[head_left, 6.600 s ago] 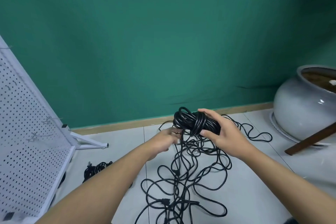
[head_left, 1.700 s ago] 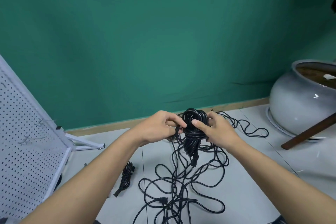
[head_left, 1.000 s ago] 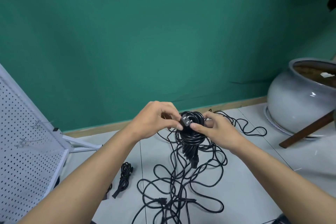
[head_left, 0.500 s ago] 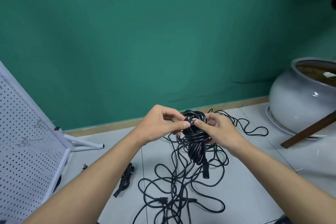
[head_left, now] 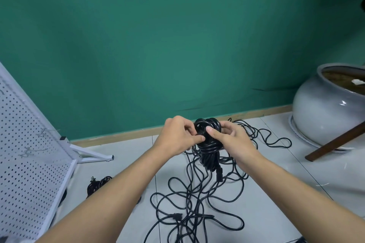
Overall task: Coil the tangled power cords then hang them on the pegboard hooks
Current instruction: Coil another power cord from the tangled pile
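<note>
A black coiled power cord (head_left: 208, 144) hangs in the air between both hands, its plug end (head_left: 219, 172) dangling below. My left hand (head_left: 177, 137) pinches the coil's upper left side. From the right, my right hand (head_left: 229, 138) grips the same coil, thumb on its front. Under the hands a tangle of black cords (head_left: 197, 199) spreads over the pale floor. A white pegboard (head_left: 25, 160) leans at the left with thin wire hooks (head_left: 42, 133) on it. A small bundled cord (head_left: 98, 183) lies on the floor near the pegboard's base.
A green wall (head_left: 177, 45) with a wooden skirting closes the back. At the right stands a large grey ceramic pot (head_left: 324, 112), with a dark wooden leg (head_left: 335, 144) slanting in front of it. The pegboard's white foot (head_left: 92, 155) sticks out onto the floor.
Both hands have stayed on the coil, working the plug end into its top. The dangling plug has swung slightly. The view shifted a little.
</note>
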